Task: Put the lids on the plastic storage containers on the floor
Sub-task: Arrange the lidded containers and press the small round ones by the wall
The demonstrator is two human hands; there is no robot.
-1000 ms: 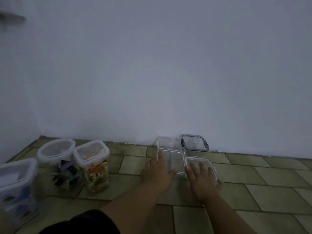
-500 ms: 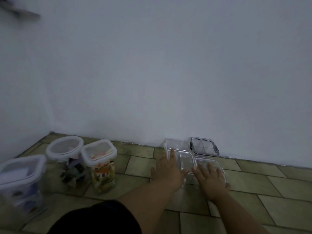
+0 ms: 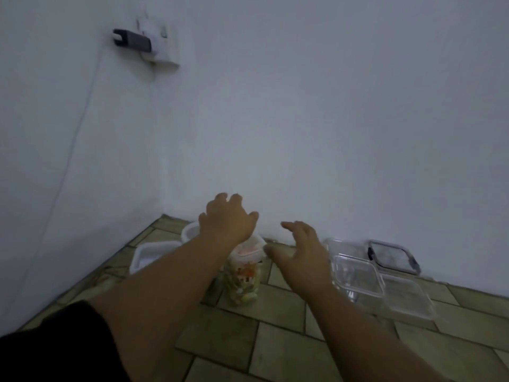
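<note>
1. Lower left: a white-lidded container [image 3: 150, 255] is sitting on the floor [image 3: 275, 348], partly hidden by the left forearm.
2. Centre: a clear jar [image 3: 242, 285] of colourful pieces, white lid on, is standing just below the left hand [image 3: 228, 219], whose fingers are hanging loosely spread and empty.
3. The right hand [image 3: 300, 252] is hovering beside the jar, fingers wide.
4. Right: blurred clear flat containers [image 3: 358, 277] are lying near the wall.

Dark charger [image 3: 132, 44] was plugged into white wall socket [image 3: 165, 51]; thin white cable [image 3: 80, 128] was run down the wall [image 3: 303, 119].
</note>
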